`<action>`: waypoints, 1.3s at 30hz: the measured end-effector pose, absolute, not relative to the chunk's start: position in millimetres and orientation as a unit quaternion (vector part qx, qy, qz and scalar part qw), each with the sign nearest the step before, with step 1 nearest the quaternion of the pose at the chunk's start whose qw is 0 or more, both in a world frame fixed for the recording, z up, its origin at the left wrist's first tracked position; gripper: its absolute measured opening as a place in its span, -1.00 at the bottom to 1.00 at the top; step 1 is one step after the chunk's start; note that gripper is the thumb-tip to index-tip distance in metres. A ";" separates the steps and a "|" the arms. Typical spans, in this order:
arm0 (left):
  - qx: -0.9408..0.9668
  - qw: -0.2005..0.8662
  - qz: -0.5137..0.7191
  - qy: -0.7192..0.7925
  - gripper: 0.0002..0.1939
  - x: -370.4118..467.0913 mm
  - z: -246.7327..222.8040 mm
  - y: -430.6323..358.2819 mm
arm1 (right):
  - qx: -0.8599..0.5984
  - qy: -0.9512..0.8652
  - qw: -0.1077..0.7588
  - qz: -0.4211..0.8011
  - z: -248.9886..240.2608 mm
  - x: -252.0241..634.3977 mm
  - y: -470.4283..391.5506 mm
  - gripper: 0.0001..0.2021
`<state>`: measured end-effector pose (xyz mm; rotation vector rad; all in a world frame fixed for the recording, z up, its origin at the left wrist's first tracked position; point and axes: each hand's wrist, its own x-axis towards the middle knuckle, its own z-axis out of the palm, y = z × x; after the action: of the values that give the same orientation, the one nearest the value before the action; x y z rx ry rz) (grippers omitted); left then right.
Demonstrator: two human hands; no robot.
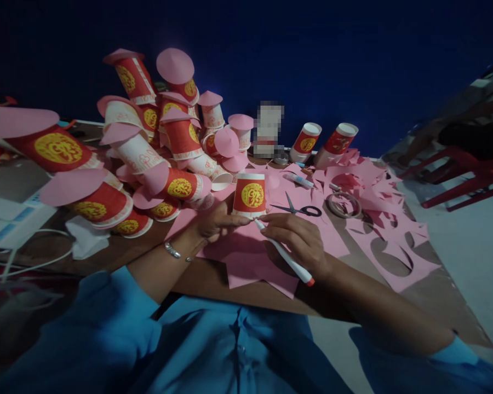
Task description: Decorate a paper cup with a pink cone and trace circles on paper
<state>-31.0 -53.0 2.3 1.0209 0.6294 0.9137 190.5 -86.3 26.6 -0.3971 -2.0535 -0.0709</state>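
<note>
A red and white paper cup (pixel 250 196) with a round gold emblem is upside down in front of me, its wide rim toward me. My left hand (pixel 222 221) grips it at the lower left, thumb along the rim. Held like a pencil in my right hand (pixel 298 238) is a white marker pen (pixel 290 260) with a red-orange end. Its tip meets or nearly meets the cup's rim; actual contact I cannot make out. Just behind my right hand lie black-handled scissors (pixel 296 209), blades apart, on pink paper (pixel 246 262).
Stacked cups with pink paper cones (pixel 175 65) crowd the left and back left. Stacks of cups (pixel 340 143) stand at the back right. Pink offcuts (pixel 394 251), a roll of tape (pixel 344 204) and a glue tube (pixel 299 180) lie to the right. A red stool (pixel 468 169) stands beyond.
</note>
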 end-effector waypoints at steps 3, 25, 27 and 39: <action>0.461 0.733 0.404 0.294 -0.41 -31.9 3.3 -53.8 | -0.167 -0.848 0.502 -0.032 27.7 191.5 -85.0 -0.80; 0.475 0.731 0.418 0.256 -0.16 -27.2 6.9 -55.3 | -0.183 -0.865 0.466 -0.034 23.5 193.6 -84.9 -0.81; 0.474 0.730 0.420 0.255 -0.21 -27.2 6.7 -55.4 | -0.187 -0.866 0.463 -0.030 22.7 194.4 -84.8 -0.79; 0.488 0.711 0.427 0.272 -0.47 -27.9 10.4 -55.3 | -0.205 -0.847 0.488 -0.049 25.8 192.1 -83.4 -0.80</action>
<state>-27.9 -55.3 10.4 1.0819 0.6034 0.9468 192.1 -83.4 25.8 -0.4991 -2.0589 -0.1189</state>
